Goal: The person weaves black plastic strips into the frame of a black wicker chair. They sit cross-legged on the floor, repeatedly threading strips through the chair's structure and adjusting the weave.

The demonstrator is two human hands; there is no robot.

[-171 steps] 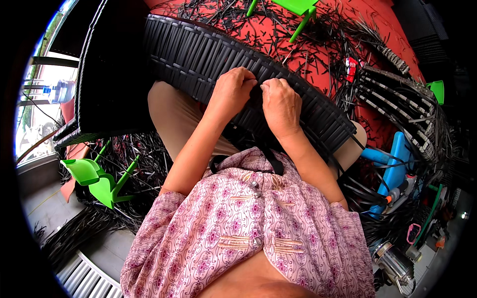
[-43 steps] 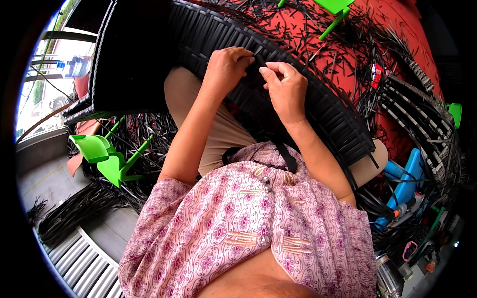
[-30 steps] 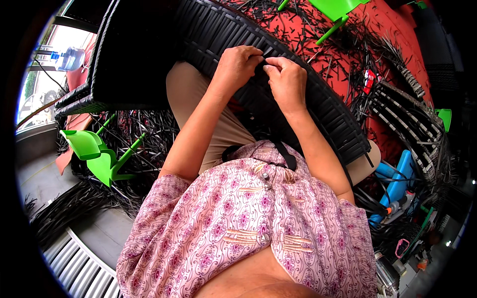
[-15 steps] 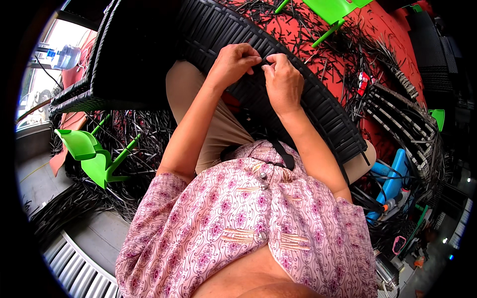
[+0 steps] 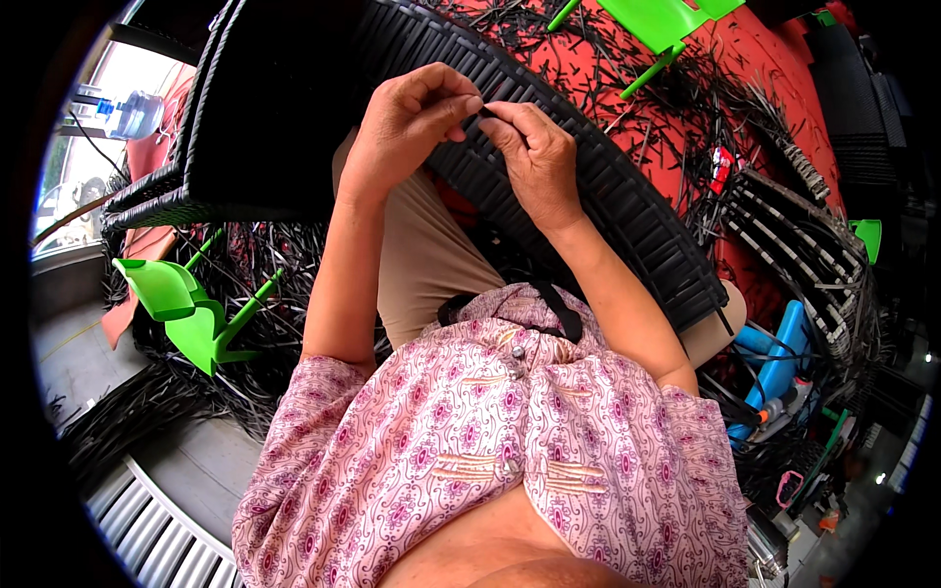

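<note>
A curved black woven panel (image 5: 627, 211), wrapped in flat strips, lies across my lap from upper left to lower right. Over its middle, my left hand (image 5: 402, 127) is closed, thumb and forefinger pressed together. Fingertip to fingertip with it, my right hand (image 5: 539, 167) pinches from the other side. Between the fingertips is a small dark bit that barely stands out from the panel; its kind cannot be made out.
Left stands a large black woven frame (image 5: 147, 201) above a green plastic chair (image 5: 196, 328). Another green chair (image 5: 662, 24) is at the far side. Loose black strips (image 5: 127, 412) cover much of the floor. Blue tools (image 5: 779, 358) lie to the right, near a woven bundle (image 5: 794, 235).
Both hands have shifted left over the panel, the left one more and slightly upward. Their fingertips, apart before, now meet. The panel stays on my lap.
</note>
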